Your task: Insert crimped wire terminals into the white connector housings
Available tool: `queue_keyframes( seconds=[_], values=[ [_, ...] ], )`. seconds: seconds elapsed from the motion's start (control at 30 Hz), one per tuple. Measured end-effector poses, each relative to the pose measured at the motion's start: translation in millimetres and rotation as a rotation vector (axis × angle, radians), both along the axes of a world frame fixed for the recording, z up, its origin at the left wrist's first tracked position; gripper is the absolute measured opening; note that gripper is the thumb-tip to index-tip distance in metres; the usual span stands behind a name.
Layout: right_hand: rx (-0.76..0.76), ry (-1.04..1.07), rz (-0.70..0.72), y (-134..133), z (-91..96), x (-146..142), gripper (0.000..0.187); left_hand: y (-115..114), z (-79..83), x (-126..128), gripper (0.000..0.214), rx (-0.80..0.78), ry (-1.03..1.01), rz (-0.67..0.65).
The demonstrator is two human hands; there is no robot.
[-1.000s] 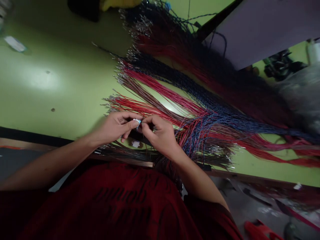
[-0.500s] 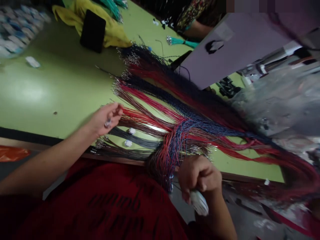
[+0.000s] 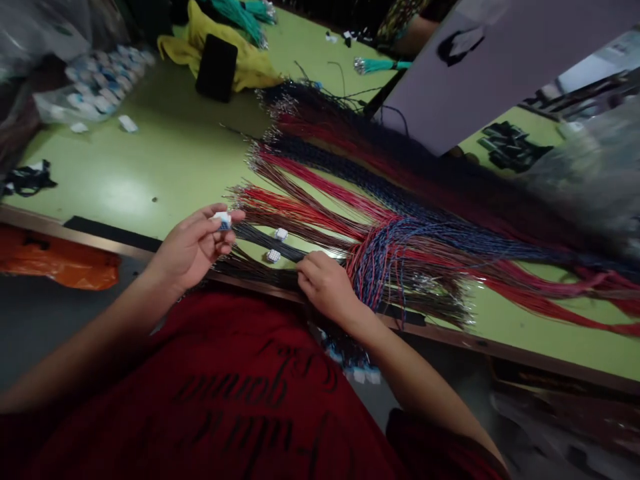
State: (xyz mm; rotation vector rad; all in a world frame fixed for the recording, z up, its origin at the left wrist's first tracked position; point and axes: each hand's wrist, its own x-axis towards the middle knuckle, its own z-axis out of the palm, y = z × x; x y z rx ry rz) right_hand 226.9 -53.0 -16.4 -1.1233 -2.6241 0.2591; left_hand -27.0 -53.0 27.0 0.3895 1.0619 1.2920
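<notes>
**Connector pinched in the left hand beside a fan of wires**

Connector (image 3: pixel 221 219): a small white plastic block. It sits between the thumb and fingertips of the left hand (image 3: pixel 190 250), just left of the wires (image 3: pixel 350 220). The hand is closed on it in a light pinch, probably to keep so small a piece steady and turned towards the person.

The right hand (image 3: pixel 327 287) lies with its fingers curled on the dark strands at the near edge of the wires. Whether it grips a strand or only rests there cannot be told.

The wires are red, blue and black, and lie fanned across a green table (image 3: pixel 150 167). Their metal tips point left, and the bundle is gathered at a twisted waist right of the right hand. The spread seems meant to keep the colours apart and each tip easy to reach.

Two spare connectors (image 3: pixel 281 234) lie on the dark strands between the hands. Far left of the wires is a clear bag (image 3: pixel 95 93) of similar white pieces. Behind the wires are a yellow cloth (image 3: pixel 250 63) and a grey board (image 3: pixel 490 73).

The red shirt (image 3: pixel 250 400) carries dark cursive lettering, too dim to read. No other writing is legible.
</notes>
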Motion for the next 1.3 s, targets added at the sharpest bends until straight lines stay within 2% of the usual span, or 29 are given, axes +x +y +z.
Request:
queue_keyframes(
  seconds=[0.1, 0.23, 0.33, 0.47, 0.6, 0.67, 0.73, 0.77, 0.83, 0.93, 1.0, 1.1, 1.3],
  values=[
    [0.053, 0.097, 0.022, 0, -0.9, 0, 0.020, -10, -9.1, -5, 0.021, 0.007, 0.011, 0.069],
    [0.135, -0.042, 0.101, 5, 1.3, -14, 0.021, -10, -13.9, -2, 0.022, 0.043, 0.052, 0.074],
    [0.094, 0.015, 0.121, 7, -1.2, -17, 0.020, -9, -17.6, -4, 0.022, 0.088, 0.083, 0.070],
    [-0.129, 0.343, -0.020, -1, 6.1, -3, 0.015, -8, -24.2, -19, 0.029, 0.133, 0.094, 0.117],
    [-0.391, 0.521, -0.171, -12, 41.5, -2, 0.008, -4, -23.4, -19, 0.031, 0.116, 0.070, 0.081],
    [-0.513, 0.566, -0.124, -14, 60.8, -13, 0.007, -1, -20.8, -10, 0.032, 0.094, 0.062, 0.010],
    [-0.686, 0.629, -0.053, -12, 71.0, -27, 0.008, 0, -19.2, 2, 0.034, 0.068, 0.048, -0.085],
    [-0.783, 0.688, -0.065, -9, 71.0, -33, 0.008, -1, -19.2, 8, 0.036, 0.055, 0.032, -0.132],
    [-0.933, 0.822, -0.195, -4, 61.6, -41, 0.010, -3, -20.7, 17, 0.038, 0.030, -0.006, -0.205],
    [-0.988, 0.937, -0.462, 0, 37.2, -43, 0.014, -7, -24.7, 21, 0.037, -0.010, -0.049, -0.257],
    [-0.977, 0.928, -0.546, 0, 25.9, -41, 0.016, -9, -27.0, 20, 0.036, -0.026, -0.062, -0.274],
    [-0.945, 0.895, -0.553, -1, 22.6, -39, 0.016, -9, -29.9, 16, 0.035, -0.029, -0.065, -0.308],
    [-0.873, 0.792, -0.512, -1, 29.9, -38, 0.022, -9, -34.7, 15, 0.035, -0.042, -0.067, -0.332]
  ],
)
